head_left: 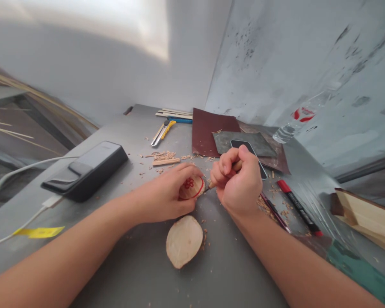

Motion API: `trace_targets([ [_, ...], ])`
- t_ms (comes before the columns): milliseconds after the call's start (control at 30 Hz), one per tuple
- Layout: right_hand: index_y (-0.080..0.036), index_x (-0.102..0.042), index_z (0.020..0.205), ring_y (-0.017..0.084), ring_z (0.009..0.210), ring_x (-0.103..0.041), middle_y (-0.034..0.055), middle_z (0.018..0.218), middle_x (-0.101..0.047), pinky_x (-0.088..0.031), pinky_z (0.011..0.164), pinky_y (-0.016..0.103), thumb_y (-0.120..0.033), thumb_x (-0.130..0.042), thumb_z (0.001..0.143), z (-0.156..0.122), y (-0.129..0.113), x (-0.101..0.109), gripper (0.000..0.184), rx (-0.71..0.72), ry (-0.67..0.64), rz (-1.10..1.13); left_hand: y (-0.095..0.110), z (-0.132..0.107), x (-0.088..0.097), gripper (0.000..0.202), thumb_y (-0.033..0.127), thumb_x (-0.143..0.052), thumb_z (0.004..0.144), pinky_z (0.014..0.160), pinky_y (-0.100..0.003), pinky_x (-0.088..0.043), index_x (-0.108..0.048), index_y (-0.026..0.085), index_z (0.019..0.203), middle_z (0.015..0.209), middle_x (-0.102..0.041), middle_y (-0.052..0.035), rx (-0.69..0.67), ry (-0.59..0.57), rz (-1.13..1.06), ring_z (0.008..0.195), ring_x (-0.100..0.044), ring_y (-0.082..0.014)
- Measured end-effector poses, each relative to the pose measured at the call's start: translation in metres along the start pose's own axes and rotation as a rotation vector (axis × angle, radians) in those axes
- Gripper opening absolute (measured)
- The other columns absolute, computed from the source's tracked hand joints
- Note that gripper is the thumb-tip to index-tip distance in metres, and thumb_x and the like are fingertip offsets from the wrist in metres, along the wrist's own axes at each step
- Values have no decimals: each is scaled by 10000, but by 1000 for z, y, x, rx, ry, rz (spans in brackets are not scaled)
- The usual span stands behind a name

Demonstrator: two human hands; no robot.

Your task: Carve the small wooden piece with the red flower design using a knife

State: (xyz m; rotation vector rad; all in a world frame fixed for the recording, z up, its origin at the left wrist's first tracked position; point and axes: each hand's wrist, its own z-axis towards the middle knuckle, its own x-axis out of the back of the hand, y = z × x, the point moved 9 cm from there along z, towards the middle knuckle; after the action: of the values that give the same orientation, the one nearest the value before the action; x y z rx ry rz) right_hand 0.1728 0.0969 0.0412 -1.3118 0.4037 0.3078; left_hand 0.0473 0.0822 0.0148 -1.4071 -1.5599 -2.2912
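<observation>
One smooth grey tabletop [137, 273] spreads beneath my forearms, with a flat dark-red rectangular sheet [208, 128] lying at its far side. Left of my hands sits a black box-shaped device [86, 169] with a glossy top; far to the right is a clear plastic bottle [303, 114] with a red-and-white label. My two hands are near each other but apart. My left hand [171, 190] grips a pale round wooden piece marked with a red flower [188, 185] between fingers and thumb, just above the tabletop's middle; a plain pale oval wooden piece [184, 241] lies nearer me. My right hand [239, 182] is curled around a slender wooden-handled tool [212, 185], its dark tip at the marked piece's edge; whether they touch, I cannot tell. Small tan wood shavings [163, 156] lie scattered beyond.
</observation>
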Motion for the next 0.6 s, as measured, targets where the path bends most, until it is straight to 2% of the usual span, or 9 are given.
trace_targets([
  [167, -224, -498, 530, 117, 430, -208, -45, 493, -288, -196, 443, 299, -405, -519, 1016, 0, -5, 1, 519, 24, 7, -10, -1, 1, -1, 488, 131, -638, 807, 1071, -404, -498, -589, 262, 1274, 1337, -625, -60, -5, 3, -8, 1245, -605, -265],
  [333, -242, -496, 527, 127, 417, -212, -54, 483, -253, -199, 434, 307, -475, -542, 993, 0, -2, -1, 522, 47, -35, -33, 1, -1, 0, 459, 132, -619, 817, 1044, -405, -499, -579, 247, 1259, 1333, -616, -64, -5, 2, 3, 1227, -597, -261],
  [433, -237, -513, 535, 135, 442, -283, -38, 498, -311, -231, 460, 314, -501, -520, 1015, -3, 1, -9, 548, 68, -163, -103, 2, -1, 0, 390, 129, -610, 806, 951, -395, -518, -595, 239, 1179, 1244, -623, -54, 7, -6, 5, 1109, -613, -250],
  [533, -228, -512, 557, 143, 486, -354, -18, 534, -392, -268, 502, 324, -483, -465, 1059, -9, -2, -23, 565, 159, -327, -229, 3, 0, -2, 331, 127, -596, 798, 895, -392, -520, -593, 236, 1111, 1171, -617, -51, -8, -13, -7, 1032, -608, -244],
  [600, -230, -483, 566, 147, 500, -371, -17, 545, -403, -288, 520, 331, -468, -432, 1078, -12, -6, -23, 567, 222, -322, -283, 4, 0, -2, 330, 120, -591, 797, 905, -397, -520, -586, 235, 1106, 1177, -611, -55, -19, -8, -10, 1051, -603, -247],
])
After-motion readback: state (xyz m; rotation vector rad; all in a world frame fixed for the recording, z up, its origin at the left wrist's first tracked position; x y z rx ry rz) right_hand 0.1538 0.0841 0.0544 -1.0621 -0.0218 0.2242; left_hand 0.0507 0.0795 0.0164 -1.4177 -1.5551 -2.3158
